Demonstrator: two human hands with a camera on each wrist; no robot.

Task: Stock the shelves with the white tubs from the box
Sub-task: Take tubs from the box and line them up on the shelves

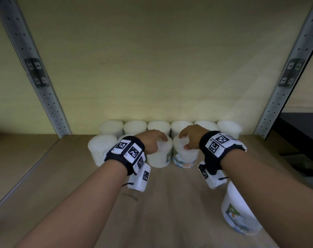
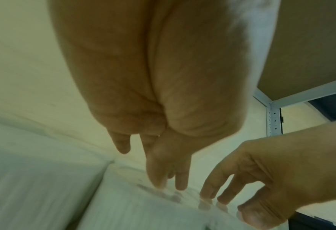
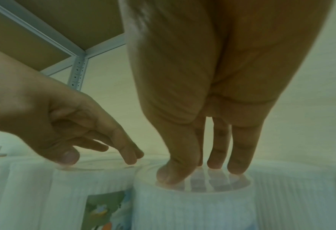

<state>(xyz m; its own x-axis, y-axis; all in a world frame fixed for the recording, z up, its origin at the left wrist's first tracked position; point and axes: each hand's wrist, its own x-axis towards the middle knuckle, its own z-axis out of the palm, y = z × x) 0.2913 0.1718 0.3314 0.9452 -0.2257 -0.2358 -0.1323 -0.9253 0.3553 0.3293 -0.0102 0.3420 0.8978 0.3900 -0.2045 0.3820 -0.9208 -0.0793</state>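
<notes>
Setting two tubs into the front row looks like the step in hand. From the head view, the left hand (image 1: 153,141) rests on the left tub (image 1: 159,154) and the right hand (image 1: 189,136) on the right tub (image 1: 185,154), both just before the back row (image 1: 159,127); a spare tub (image 1: 239,210) stands nearer, right of them. Next probably comes lifting off and fetching it.

In the left wrist view, the left fingers (image 2: 181,179) reach down, loosely apart, tips on the lid.

In the right wrist view, the right fingers (image 3: 240,155) hang straight, slightly spread, tips and thumb pressing the lid, not gripping.
</notes>
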